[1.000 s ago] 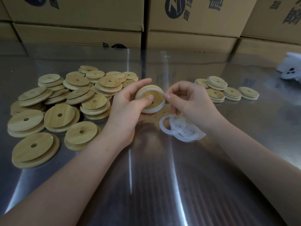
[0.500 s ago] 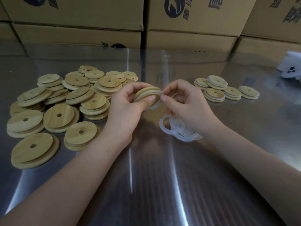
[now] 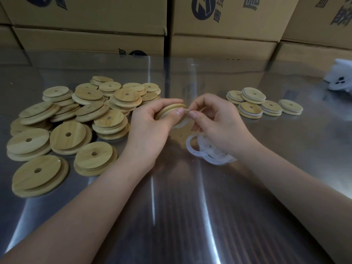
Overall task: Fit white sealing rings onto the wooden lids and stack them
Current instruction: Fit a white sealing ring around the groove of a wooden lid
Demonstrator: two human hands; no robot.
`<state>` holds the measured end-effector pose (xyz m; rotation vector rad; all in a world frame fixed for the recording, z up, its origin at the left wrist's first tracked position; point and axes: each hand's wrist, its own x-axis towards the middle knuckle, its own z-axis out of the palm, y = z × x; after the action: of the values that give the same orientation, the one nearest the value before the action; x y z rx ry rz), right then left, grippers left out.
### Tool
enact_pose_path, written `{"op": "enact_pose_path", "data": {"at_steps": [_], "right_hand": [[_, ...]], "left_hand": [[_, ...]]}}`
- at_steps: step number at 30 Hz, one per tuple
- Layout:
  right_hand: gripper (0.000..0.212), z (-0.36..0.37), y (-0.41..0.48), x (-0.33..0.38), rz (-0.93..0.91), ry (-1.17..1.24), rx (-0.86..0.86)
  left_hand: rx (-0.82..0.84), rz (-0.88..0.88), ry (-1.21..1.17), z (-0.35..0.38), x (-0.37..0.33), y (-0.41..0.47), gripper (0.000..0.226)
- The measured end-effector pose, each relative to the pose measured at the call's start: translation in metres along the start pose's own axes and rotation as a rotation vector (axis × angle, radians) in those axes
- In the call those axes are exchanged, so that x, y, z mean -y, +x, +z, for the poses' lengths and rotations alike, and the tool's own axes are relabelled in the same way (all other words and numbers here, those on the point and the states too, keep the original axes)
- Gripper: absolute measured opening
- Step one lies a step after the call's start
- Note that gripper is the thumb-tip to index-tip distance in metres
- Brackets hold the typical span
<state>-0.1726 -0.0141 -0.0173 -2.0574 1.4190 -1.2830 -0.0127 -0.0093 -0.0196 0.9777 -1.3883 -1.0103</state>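
Fingers of the left hand curl round a wooden lid, thumb across its edge, holding it tilted just above the surface at mid-frame. Against it, the right hand pinches a white sealing ring between thumb and forefinger at the lid's right rim, where the ring hangs partly off the lower side. How much of the ring is seated is hidden by the hands; probably only part.

The lid looks light, stiff and smooth, so a grip by the edge, as now, should keep it steady and leave the underside free. The ring looks thin, soft and stretchy. It is best taken by a small pinch at its rim and worked round bit by bit, since a hard pull at one spot could pop the opposite side off.

Just below the right hand lie loose rings in a tangle. Well to the left are heaped bare lids; to the right, finished lids, white-edged, sit in low stacks. Behind stand cardboard boxes, with a white object at the far right edge.
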Motion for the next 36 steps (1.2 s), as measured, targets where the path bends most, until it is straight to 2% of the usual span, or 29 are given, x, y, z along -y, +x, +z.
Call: {"op": "enact_pose_path", "data": {"at_steps": [5,11,19,28,36], "right_hand": [[0.029,-0.0036,0.0018,0.001,-0.014,-0.111,0.015],[0.016,-0.0028,0.0022,0.0013,-0.079,-0.281,-0.007],[0.017,-0.0051,-0.0016,0.0001,-0.159,-0.166,0.0],[0.004,-0.0033,-0.0035,0.0024,-0.288,-0.116,-0.013],[0.013,-0.0041,-0.0033,-0.0014,-0.112,0.095,0.001]], "left_hand": [[0.008,0.021,0.03,0.0013,0.0004,0.0003,0.02],[0.01,0.058,0.069,-0.0003,0.0024,0.001,0.021],[0.013,0.125,0.136,-0.0015,0.0059,0.0013,0.022],[0.065,0.131,0.217,-0.0013,0.004,-0.0005,0.021],[-0.019,0.121,0.107,-0.0035,0.004,0.0026,0.023]]}}
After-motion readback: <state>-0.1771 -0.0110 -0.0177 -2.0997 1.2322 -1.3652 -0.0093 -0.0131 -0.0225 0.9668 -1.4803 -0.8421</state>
